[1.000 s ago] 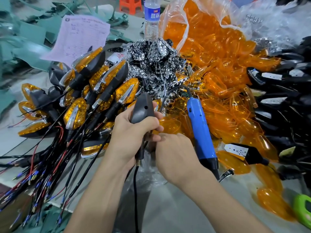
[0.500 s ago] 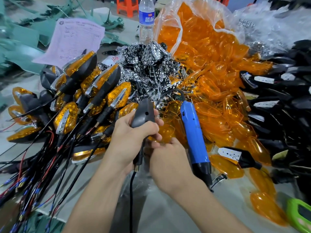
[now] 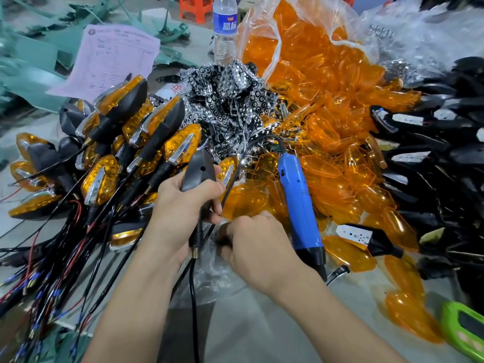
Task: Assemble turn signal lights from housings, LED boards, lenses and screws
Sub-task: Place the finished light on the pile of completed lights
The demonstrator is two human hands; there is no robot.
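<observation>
1. While gripping the housing [image 3: 199,169] upright at centre, keeps left hand [image 3: 183,205] curled round its lower body, with stalk and cable hanging toward 6 o'clock.
2. Moves right hand [image 3: 259,247] a little off the left fingers it touched a second ago, now at 4 o'clock of the left hand, knuckles up over a clear bag [image 3: 209,271].
3. Curls right fingers down into the bag; cannot tell whether anything is pinched, hidden under the knuckles.
4. Leaves screwdriver [image 3: 298,203] lying untouched at 2 o'clock of the right hand, on the lenses [image 3: 327,127].
5. Points, as a judgement, to fishing out a screw: hole in housing back faces up, fastening not yet begun.
</observation>
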